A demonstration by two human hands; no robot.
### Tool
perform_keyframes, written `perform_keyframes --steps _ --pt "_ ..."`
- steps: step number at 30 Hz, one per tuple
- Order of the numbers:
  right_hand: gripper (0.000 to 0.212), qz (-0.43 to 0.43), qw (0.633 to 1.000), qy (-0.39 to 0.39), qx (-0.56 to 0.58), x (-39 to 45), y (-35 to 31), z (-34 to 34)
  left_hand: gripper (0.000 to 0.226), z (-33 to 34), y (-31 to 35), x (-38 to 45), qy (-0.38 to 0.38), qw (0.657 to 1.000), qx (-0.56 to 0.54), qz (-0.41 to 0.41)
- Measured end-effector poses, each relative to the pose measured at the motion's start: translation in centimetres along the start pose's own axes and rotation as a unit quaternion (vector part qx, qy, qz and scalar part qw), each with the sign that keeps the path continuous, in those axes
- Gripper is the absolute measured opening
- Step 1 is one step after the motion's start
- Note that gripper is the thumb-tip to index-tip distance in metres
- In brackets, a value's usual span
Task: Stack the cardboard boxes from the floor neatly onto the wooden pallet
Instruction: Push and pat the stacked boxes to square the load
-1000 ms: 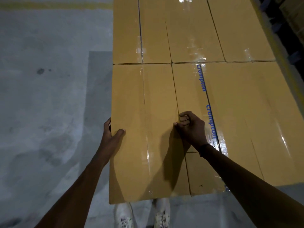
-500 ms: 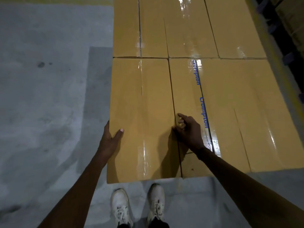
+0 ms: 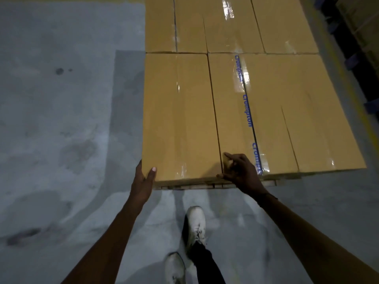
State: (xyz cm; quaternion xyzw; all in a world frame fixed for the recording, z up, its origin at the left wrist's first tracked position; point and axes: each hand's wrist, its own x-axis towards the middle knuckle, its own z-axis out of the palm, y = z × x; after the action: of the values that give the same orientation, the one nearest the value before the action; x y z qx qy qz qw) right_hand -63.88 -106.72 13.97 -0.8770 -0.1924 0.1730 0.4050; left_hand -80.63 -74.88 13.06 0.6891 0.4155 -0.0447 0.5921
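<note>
A long brown cardboard box (image 3: pixel 180 117) lies at the near left of a flat layer of taped boxes. My left hand (image 3: pixel 142 182) grips its near left corner, thumb on top and fingers down the side. My right hand (image 3: pixel 241 172) rests at its near right corner, fingers loosely curled at the seam with the neighbouring box (image 3: pixel 231 111), which bears blue lettering. Below the near edge of the boxes a strip of the wooden pallet (image 3: pixel 270 183) shows.
More taped boxes (image 3: pixel 229 25) fill the far row. Grey concrete floor (image 3: pixel 61 130) spreads to the left and near side. My white shoes (image 3: pixel 194 224) stand just before the stack. A yellow floor line (image 3: pixel 348 85) and dark racking run along the right.
The box has slid away from me until its near end lines up with the boxes beside it. Both hands went with it to its near corners. The view has pulled back, showing my feet.
</note>
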Motion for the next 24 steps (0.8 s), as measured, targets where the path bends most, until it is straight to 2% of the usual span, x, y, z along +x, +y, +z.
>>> perform_keyframes --steps 3,5,8,12,15,18,22,24 --pt "0.091 -0.001 1.000 -0.018 -0.004 -0.4 0.7 -0.1 0.075 0.3 -0.3 -0.3 0.010 1.000 -0.010 0.000" --pt "0.090 -0.008 1.000 -0.008 -0.011 -0.2 0.6 0.1 0.081 0.5 -0.3 -0.3 0.012 1.000 -0.006 0.001" --pt "0.086 -0.029 0.999 0.011 -0.013 -0.1 0.5 0.3 0.074 0.7 -0.7 -0.2 0.013 1.000 0.001 0.012" --pt "0.088 -0.042 0.999 0.017 -0.019 0.0 0.5 0.4 0.085 0.5 -0.8 0.2 0.016 1.000 0.022 0.004" --pt "0.088 -0.033 0.999 0.011 -0.026 -0.1 0.2 0.6 0.069 0.8 -0.2 -0.1 0.036 0.997 0.062 -0.004" --pt "0.091 -0.011 0.998 0.001 -0.068 0.1 -0.6 0.4 0.061 0.6 0.6 -0.4 0.056 0.990 0.126 0.019" --pt "0.093 0.037 0.997 -0.001 -0.072 -0.1 -3.0 -0.8 0.067 -0.3 1.9 -2.1 0.072 0.983 0.161 0.052" --pt "0.083 0.039 0.997 0.022 -0.057 -1.3 -4.6 -1.8 0.067 -0.7 3.3 -4.5 0.089 0.982 0.152 0.065"
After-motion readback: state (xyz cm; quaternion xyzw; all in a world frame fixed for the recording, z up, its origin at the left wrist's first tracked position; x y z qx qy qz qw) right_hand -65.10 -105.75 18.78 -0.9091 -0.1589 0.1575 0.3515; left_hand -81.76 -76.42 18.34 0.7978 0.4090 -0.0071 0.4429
